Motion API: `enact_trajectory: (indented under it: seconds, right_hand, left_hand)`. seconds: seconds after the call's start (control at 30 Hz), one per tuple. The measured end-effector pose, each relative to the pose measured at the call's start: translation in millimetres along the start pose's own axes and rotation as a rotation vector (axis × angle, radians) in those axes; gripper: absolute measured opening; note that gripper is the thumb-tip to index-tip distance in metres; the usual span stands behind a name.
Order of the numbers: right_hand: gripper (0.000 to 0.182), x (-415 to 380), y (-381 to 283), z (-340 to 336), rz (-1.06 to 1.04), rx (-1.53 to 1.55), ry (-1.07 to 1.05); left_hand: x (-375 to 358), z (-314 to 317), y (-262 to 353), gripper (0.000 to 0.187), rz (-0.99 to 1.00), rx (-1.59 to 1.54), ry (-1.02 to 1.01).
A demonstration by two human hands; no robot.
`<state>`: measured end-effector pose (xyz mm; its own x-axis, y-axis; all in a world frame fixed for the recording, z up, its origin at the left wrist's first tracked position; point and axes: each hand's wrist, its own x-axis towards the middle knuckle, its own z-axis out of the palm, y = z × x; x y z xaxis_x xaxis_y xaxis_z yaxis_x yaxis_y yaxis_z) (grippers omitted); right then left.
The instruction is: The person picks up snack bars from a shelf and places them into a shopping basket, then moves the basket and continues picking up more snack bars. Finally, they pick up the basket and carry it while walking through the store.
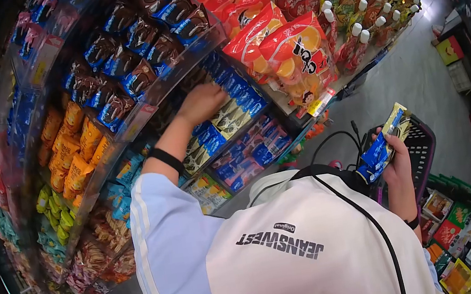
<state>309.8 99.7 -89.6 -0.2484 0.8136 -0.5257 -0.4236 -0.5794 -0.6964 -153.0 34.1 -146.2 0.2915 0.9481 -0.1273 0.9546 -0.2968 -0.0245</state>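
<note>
Left hand (202, 100) reaches among shelf packets (225, 118), fingers hidden, grip unclear. Right hand (397, 163) clutches blue packets (380, 148) over basket (423, 151). Risk: loose fan slips, neighbouring packets dislodge.

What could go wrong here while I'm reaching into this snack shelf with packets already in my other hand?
The right hand grips several packets above the basket; one might slip out. The left hand reaches among tightly packed blue packs, so pulling one could drag neighbours off the shelf.
</note>
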Motion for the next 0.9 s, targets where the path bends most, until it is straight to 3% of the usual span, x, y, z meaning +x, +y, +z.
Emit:
enact_trajectory:
  seconds: [0.07, 0.17, 0.37, 0.47, 0.6, 0.73, 0.83, 0.9]
  right_hand:
    - [0.026, 0.5, 0.2, 2.2, 0.015, -0.010, -0.016]
    - [0.029, 4.1, -0.2, 16.0, 0.030, -0.020, -0.006]
    - [0.034, 16.8, 5.2, 27.9, 0.081, -0.054, -0.116]
    - [0.038, 12.7, 4.3, 56.3, 0.100, -0.122, -0.177]
    - [0.036, 16.1, 10.4, 94.3, 0.142, -0.227, -0.384]
    - [0.035, 13.2, 23.0, 123.9, 0.169, -0.274, -0.498]
    - [0.033, 7.5, 29.8, 139.2, 0.192, -0.262, -0.519]
    - [0.032, 7.0, 31.2, 142.2, 0.248, -0.265, -0.520]
  left_hand:
    - [-7.9, 26.4, 0.0, 0.025, -0.016, 0.002, 0.055]
    - [-11.6, 36.0, -2.0, 0.026, -0.052, -0.041, 0.245]
    - [-15.8, 29.2, 13.7, 0.029, -0.171, -0.043, 0.382]
    - [-11.3, -15.4, 60.5, 0.026, -0.308, -0.276, 0.576]
    - [1.8, -73.6, 144.1, 0.013, -0.127, -0.609, 0.690]
    - [17.1, -103.2, 188.7, 0.033, -0.340, -1.169, 0.484]
    - [27.9, -85.8, 188.9, 0.043, -0.456, -1.548, 0.602]
    - [24.9, -84.4, 190.0, 0.040, -0.438, -1.496, 0.615]
